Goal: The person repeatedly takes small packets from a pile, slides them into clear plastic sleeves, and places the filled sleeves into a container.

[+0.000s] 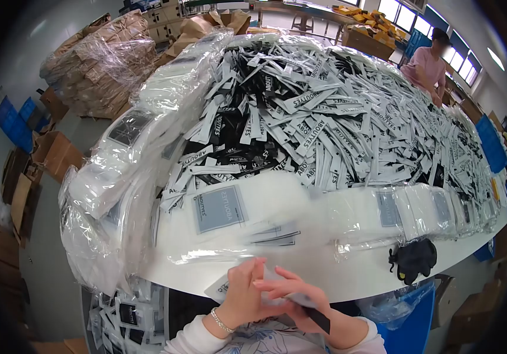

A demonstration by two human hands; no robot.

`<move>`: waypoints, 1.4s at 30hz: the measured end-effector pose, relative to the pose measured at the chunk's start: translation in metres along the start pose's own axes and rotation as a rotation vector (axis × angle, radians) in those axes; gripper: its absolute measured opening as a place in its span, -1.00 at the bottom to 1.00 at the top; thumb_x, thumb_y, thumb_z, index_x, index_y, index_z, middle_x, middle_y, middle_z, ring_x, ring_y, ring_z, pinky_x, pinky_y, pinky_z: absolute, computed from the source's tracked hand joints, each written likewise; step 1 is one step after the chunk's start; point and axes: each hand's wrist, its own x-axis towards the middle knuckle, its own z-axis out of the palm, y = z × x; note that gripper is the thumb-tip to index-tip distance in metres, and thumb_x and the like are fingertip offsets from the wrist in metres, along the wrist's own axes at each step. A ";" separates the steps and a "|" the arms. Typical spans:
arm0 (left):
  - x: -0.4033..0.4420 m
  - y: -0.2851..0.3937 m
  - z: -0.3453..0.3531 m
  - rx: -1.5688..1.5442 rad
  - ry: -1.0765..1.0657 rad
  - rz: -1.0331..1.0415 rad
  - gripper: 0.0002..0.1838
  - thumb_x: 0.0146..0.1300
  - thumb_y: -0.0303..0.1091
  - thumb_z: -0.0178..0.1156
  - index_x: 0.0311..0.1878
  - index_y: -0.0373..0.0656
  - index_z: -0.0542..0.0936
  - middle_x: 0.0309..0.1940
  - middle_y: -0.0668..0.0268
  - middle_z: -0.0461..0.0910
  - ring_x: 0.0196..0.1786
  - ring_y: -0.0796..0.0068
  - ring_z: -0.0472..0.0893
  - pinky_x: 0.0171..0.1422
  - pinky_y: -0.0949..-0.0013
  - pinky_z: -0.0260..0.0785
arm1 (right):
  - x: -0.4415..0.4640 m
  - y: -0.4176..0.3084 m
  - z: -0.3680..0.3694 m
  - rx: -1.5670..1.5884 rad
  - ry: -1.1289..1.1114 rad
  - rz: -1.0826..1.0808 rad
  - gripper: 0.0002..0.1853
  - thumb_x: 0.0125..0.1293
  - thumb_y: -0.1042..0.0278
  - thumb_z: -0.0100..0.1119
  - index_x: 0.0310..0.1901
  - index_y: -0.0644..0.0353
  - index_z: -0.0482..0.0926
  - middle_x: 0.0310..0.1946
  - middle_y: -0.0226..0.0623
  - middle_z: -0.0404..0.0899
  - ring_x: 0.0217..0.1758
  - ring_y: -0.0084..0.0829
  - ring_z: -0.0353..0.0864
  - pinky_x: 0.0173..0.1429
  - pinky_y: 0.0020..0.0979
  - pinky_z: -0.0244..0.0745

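Observation:
My left hand (243,293), with a beaded bracelet at the wrist, is closed round a pale printed packet (218,288) whose corner sticks out to the left. Beside it, fingers bent and close to the left hand, my right hand (299,293) is closed on a slim packet with a dark end (317,320) that juts out below the palm. Just beyond both hands lies a stack of clear plastic bags (271,203) with a grey printed label (220,209). A few slim packets (274,235) rest on that stack.
A large heap of slim black and white packets (318,127) covers the white table (176,265). More clear bags (106,194) line its left and front edges. A black glove (414,261) lies at the front right. Below left, a bin holds packets (126,312). Another person (427,65) stands far right.

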 end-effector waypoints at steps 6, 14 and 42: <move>-0.012 0.001 -0.001 -0.206 -0.071 0.004 0.19 -0.46 0.01 0.46 0.25 -0.38 0.07 0.06 0.05 0.28 -0.01 0.09 0.32 0.00 0.14 0.08 | 0.007 -0.018 -0.010 -0.467 -0.210 0.130 -0.40 0.20 0.50 0.05 0.29 0.15 0.16 0.26 -0.21 0.21 0.38 -0.15 0.01 0.37 -0.03 -0.18; -0.003 -0.006 -0.009 -0.176 0.007 0.102 0.26 -0.45 -0.04 0.45 0.33 -0.35 -0.05 0.07 0.07 0.29 0.02 0.17 0.34 -0.04 0.20 0.13 | -0.007 -0.008 -0.001 -0.803 0.167 -0.116 -0.73 -0.02 0.22 0.33 -0.24 0.04 0.62 -0.36 -0.58 0.57 -0.16 -0.41 0.48 0.08 -0.32 0.14; -0.007 -0.008 -0.048 -0.918 -0.170 -0.363 -0.87 0.13 -0.49 0.20 -0.25 -0.30 0.58 -0.49 0.34 0.55 -0.51 0.67 0.45 -0.44 0.60 0.27 | 0.003 0.018 -0.014 -0.373 -0.045 -0.027 -0.82 0.05 0.49 0.24 -0.25 0.16 0.59 -0.42 -0.35 0.55 -0.42 -0.38 0.49 -0.23 -0.40 0.38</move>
